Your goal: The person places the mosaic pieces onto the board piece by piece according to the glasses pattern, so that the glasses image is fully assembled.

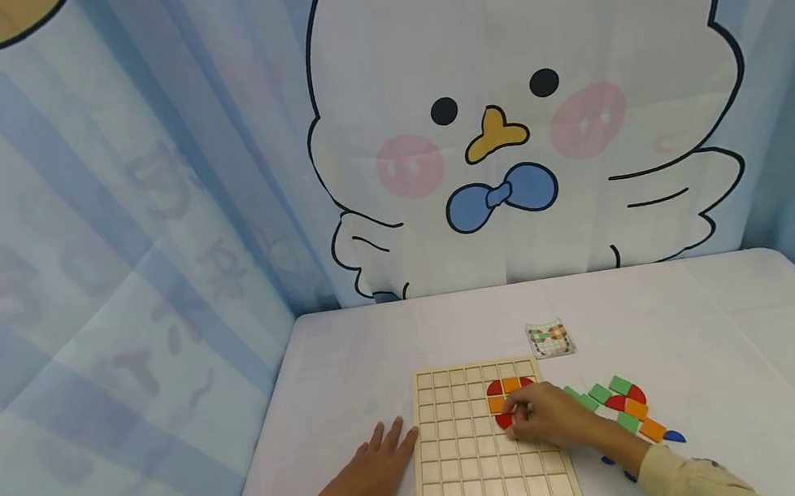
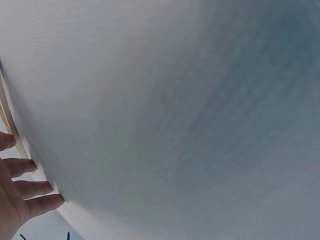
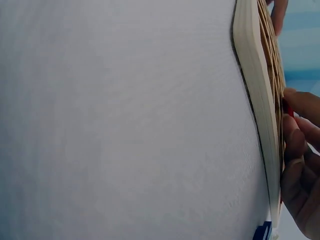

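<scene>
A wooden grid board lies on the table. Near its upper right sit red rounded tiles and orange square tiles. My right hand reaches over the board's right side and pinches a red rounded tile between thumb and finger, low at a cell just under the lower orange square. Part of the upper right cells is hidden behind this hand. My left hand rests with fingers spread, its fingertips right at the board's left edge; the left wrist view also shows those extended fingers.
Right of the board lie loose tiles: green squares, orange squares, a red piece and blue rounded ones. A small pattern card lies behind the board's far right corner. A printed curtain hangs behind the table.
</scene>
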Available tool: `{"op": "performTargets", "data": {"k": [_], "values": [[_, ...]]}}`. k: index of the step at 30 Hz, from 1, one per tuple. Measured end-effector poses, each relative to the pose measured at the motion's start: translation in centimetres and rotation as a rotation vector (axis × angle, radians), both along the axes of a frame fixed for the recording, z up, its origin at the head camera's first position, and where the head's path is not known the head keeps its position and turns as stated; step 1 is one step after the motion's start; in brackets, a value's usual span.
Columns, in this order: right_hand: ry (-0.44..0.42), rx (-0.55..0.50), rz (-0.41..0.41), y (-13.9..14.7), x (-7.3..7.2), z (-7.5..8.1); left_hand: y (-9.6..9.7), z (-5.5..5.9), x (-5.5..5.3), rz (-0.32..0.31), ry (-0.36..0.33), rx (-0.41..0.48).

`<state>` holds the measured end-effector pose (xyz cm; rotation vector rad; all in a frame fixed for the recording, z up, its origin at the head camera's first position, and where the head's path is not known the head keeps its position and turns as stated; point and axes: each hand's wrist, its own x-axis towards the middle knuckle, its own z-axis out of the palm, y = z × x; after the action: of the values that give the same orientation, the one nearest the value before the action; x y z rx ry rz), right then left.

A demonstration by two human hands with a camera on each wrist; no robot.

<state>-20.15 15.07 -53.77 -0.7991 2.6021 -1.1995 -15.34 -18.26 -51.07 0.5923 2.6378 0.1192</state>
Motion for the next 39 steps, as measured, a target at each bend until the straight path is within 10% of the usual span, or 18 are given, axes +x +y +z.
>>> {"op": "performTargets", "data": {"k": [39], "values": [[0.007,0.079,-0.005,-0.27,-0.34,0.70,-0.11,-0.48,-0.10,-0.012,0.005,-0.006]]}}
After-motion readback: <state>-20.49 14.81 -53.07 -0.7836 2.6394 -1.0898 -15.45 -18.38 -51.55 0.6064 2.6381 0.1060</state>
